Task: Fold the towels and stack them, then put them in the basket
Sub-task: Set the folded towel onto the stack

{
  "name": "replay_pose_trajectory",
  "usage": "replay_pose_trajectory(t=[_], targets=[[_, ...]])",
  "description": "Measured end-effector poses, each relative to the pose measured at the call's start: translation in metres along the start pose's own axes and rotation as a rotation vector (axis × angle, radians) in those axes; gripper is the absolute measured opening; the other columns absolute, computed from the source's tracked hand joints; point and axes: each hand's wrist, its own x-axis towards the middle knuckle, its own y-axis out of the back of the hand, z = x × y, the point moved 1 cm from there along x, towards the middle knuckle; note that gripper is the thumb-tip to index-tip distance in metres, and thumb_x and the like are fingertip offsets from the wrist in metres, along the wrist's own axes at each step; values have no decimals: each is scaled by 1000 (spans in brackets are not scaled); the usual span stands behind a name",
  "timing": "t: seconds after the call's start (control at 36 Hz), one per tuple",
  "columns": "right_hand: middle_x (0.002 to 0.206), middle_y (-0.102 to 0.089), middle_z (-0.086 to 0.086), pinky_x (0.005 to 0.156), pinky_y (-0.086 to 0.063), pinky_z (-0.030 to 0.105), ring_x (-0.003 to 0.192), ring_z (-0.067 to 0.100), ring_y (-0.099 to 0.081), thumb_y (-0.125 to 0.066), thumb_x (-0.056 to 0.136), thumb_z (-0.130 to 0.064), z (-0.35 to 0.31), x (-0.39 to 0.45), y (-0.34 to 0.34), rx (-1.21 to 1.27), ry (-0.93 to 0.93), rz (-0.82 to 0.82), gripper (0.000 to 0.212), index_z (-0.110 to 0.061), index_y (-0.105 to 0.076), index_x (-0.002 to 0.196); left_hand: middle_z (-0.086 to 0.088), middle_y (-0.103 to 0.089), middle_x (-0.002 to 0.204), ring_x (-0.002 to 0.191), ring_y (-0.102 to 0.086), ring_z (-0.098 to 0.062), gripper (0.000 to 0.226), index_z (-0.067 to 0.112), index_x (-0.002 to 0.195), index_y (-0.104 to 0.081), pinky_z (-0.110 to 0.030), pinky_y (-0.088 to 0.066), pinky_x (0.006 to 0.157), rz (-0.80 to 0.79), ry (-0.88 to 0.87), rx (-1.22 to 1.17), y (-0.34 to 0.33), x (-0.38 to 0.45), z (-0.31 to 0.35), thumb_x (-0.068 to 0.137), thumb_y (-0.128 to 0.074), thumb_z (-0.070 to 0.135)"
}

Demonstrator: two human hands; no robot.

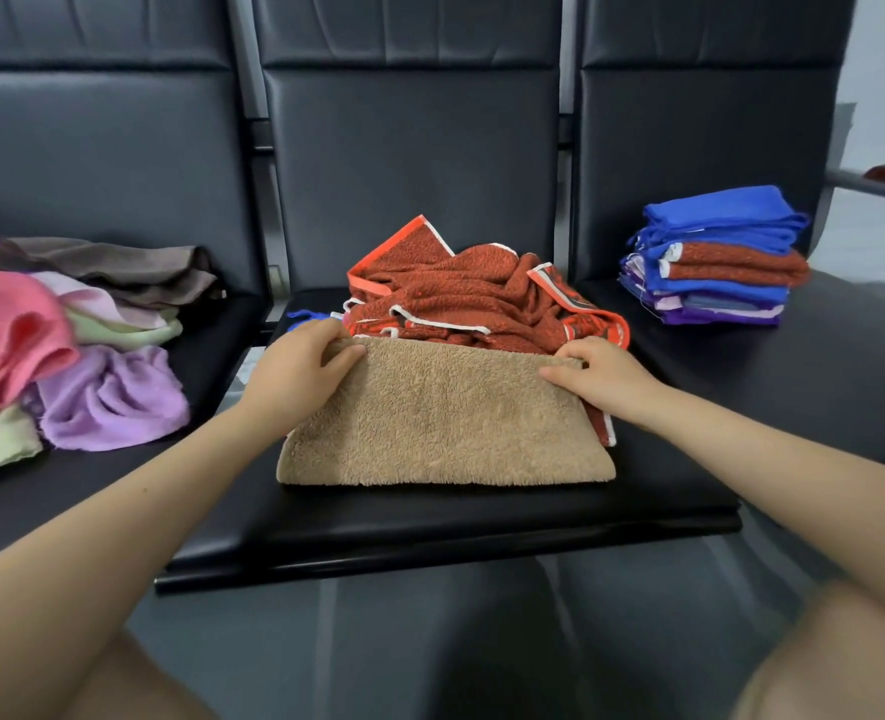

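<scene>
From the head camera I am seeing the tan towel (445,423) lying folded on the middle black seat (482,517). My left hand (300,371) is pinching its far left corner, my right hand (598,374) its far right corner. Crumpled rust-red towels (476,298) are lying just behind; a folded stack (715,257) is sitting on the right seat.

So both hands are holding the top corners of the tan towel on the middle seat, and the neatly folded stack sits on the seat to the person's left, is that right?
Not quite: the head view shows the folded stack on the seat to the person's right; the left seat holds an unfolded pile. The left hand and right hand do hold the tan towel by its top corners.
</scene>
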Motion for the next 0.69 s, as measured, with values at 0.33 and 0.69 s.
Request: replay_pose_trajectory(t=[0.33, 0.69], targets=[[89, -59, -1, 63, -42, 25, 81, 12, -53, -76, 81, -32, 9, -7, 4, 340, -234, -25, 25, -15, -66, 97, 1, -56, 87, 82, -53, -17, 35, 12, 101, -60, -28, -42, 66, -218, 499, -311, -1, 1, -20, 84, -70, 40], [82, -69, 7, 49, -47, 20, 64, 14, -60, -70, 84, -44, 0, -31, 9, 320, -417, -99, 39, -8, -68, 97, 6, -59, 69, 62, -52, -9, 36, 16, 92, -68, -23, -40, 55, -477, 686, -466, 14, -31, -30, 79, -73, 50]])
